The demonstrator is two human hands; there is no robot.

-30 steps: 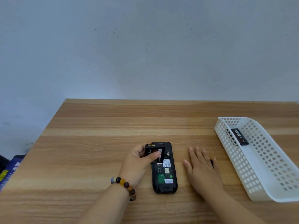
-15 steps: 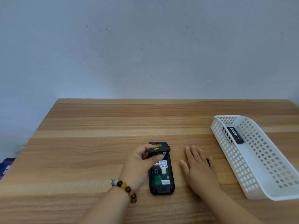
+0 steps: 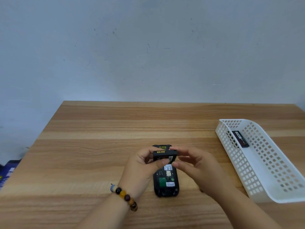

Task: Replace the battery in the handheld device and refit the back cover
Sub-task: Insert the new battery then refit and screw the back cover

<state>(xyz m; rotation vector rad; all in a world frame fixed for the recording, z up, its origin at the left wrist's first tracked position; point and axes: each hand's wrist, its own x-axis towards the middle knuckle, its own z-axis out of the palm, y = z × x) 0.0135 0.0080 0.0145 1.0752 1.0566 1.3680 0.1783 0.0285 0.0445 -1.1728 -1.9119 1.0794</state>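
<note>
Black battery (image 3: 165,154) pinched by left hand (image 3: 142,169) and right hand (image 3: 198,167) over open-backed device (image 3: 166,183), basket (image 3: 234,156) well apart.

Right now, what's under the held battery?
The handheld device, back open: labels and a green patch show. The battery, pinched by left hand and right hand, hides its upper bay.

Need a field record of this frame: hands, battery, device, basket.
left hand: grips the battery from its left side
right hand: pinches the battery's right end
battery: black, gold contacts towards the camera, held above the device, not seated
device: lies on the table, back open, compartment exposed
basket: white, on the table at right, holds a second battery
</note>
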